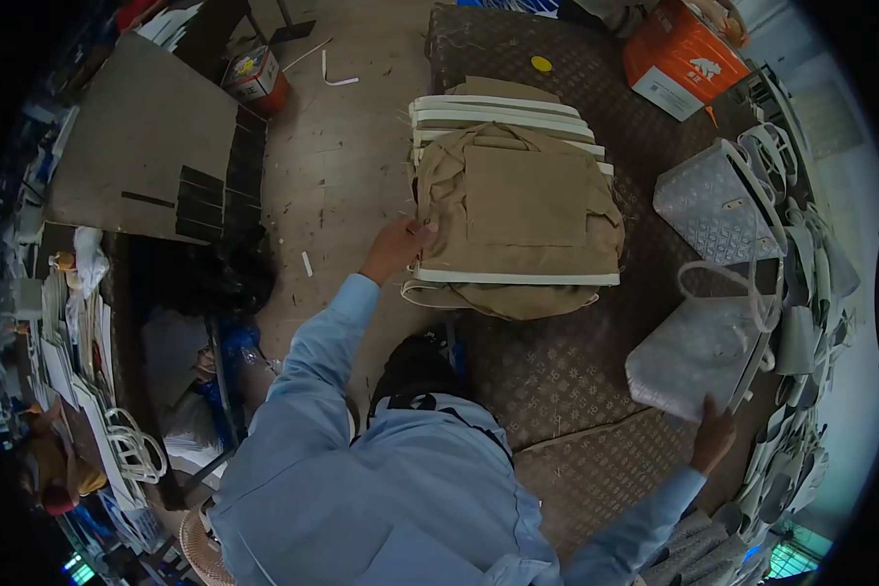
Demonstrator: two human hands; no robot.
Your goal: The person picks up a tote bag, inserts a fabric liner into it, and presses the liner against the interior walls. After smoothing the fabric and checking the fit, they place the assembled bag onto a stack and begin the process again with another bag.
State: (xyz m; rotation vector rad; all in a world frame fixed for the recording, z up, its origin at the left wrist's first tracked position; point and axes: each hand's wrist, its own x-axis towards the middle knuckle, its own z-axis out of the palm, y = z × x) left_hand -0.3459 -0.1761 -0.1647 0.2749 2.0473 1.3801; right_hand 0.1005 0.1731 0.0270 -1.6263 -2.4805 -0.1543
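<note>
My left hand (397, 247) is closed on the left edge of a tan fabric bag lining (527, 195), thumb and fingers pinching the cloth. This lining lies on top of a stack of similar tan pieces with white edge strips (518, 277). My right hand (715, 437) is at the lower edge of a silver-grey patterned handbag (689, 352). Its index finger is stretched out against the bag, and the other fingers are partly hidden. The handbag lies on its side with its looped handle up. A second grey patterned handbag (713, 210) stands just beyond it.
The stack rests on a brown patterned table covering (557, 391). An orange box (684, 59) and a yellow disc (541, 64) sit at the far end. Grey bag parts (801, 342) line the right side. Cardboard (137, 146) and a red-and-white bucket (256, 80) stand left.
</note>
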